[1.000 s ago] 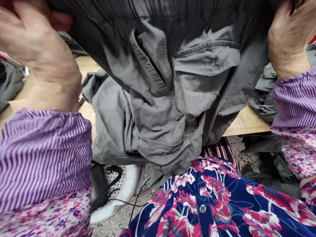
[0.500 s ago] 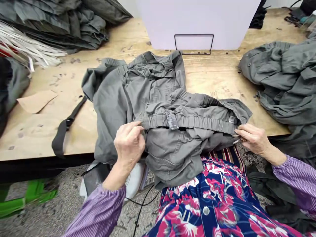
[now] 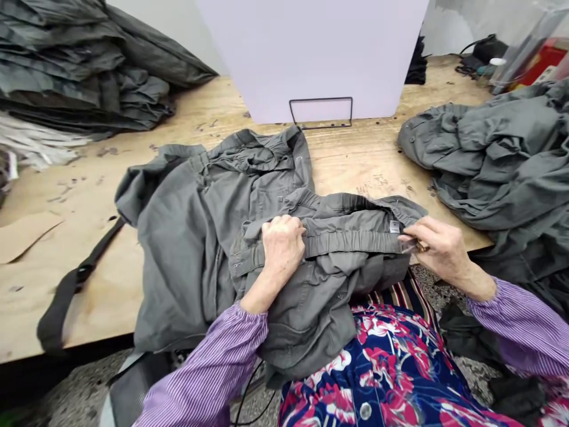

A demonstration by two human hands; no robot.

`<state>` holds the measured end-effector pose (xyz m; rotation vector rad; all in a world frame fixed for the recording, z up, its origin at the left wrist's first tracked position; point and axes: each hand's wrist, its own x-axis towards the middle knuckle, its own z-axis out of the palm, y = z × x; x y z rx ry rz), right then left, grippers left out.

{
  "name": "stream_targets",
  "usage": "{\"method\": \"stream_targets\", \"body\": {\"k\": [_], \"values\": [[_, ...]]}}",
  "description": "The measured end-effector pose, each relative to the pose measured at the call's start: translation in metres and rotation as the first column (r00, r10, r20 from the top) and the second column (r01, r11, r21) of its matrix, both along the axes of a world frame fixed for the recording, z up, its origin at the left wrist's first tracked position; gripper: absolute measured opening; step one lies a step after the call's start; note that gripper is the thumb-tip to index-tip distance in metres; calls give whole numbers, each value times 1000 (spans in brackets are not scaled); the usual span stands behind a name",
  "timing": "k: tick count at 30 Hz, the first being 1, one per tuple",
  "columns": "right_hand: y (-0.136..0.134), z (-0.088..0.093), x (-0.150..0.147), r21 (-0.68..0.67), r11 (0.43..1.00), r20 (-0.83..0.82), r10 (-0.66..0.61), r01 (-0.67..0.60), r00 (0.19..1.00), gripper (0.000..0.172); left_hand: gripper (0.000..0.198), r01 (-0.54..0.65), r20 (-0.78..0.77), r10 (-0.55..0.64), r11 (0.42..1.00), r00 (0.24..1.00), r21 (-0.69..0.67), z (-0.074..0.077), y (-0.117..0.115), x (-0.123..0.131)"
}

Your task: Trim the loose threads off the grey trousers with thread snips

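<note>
A pair of grey trousers (image 3: 311,308) with a gathered elastic waistband lies over the table's front edge and hangs toward my lap. My left hand (image 3: 284,243) is closed on the waistband near its middle and covers the printed label's place. At the band's right end, my right hand (image 3: 438,249) pinches the fabric close to a small white tag (image 3: 394,226). Something small and shiny shows by the right fingers; I cannot make out what. Another grey garment (image 3: 191,219) with a gathered top edge lies spread beneath and to the left.
A wooden table (image 3: 351,160) carries a large grey cloth pile (image 3: 75,65) back left and another heap (image 3: 498,160) on the right. A white board (image 3: 320,53) stands behind a wire stand (image 3: 320,126). A black strap (image 3: 66,296) and tan paper piece (image 3: 26,237) lie left.
My left hand has moved right along the waistband, from its left end to the middle, over the label. My right hand keeps its pinch on the right end. The view has shifted.
</note>
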<state>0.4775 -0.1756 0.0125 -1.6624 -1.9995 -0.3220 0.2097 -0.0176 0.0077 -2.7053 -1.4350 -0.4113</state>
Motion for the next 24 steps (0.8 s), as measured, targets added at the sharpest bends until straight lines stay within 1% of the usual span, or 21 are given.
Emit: {"method": "stream_targets", "body": {"k": [1,3,5,7,8,10,12,15,17,20,22,24], "values": [[6,2,3,14,998,-22,-61,61,998,9,14,-12,67,12,1000,998,1,2,-1,3],[21,4,10,-23,991,-89,-131,129,987,12,14,11,223,-1,999,975,-41,8,-4,13],[39,4,18,-112,984,-215,-158,136,964,14,14,82,370,-23,986,929,-145,15,-9,30],[59,2,24,-215,973,-377,-162,84,912,17,8,152,443,-48,967,895,-204,19,-12,50],[69,1,26,-265,963,-454,-161,39,876,18,6,181,447,-77,964,891,-195,20,-12,62],[85,-1,31,-337,941,-566,-172,-36,806,20,8,227,413,-150,963,898,-143,20,-10,85],[95,-3,37,-353,934,-626,-196,-51,755,24,8,256,355,-198,959,914,-124,20,-7,107],[98,-6,47,-324,946,-682,-220,-18,697,34,22,268,252,-220,947,942,-176,21,0,135],[94,-9,52,-324,946,-701,-230,-15,675,38,21,278,192,-231,921,954,-274,21,4,147],[85,-14,54,-333,942,-689,-221,-32,690,31,13,280,192,-216,861,957,-425,17,9,154],[80,-16,51,-345,935,-666,-183,-81,723,25,14,280,264,-168,836,950,-472,13,11,153],[77,-16,47,-358,926,-623,-141,-120,769,19,15,285,370,-93,813,924,-507,7,13,149]]}}
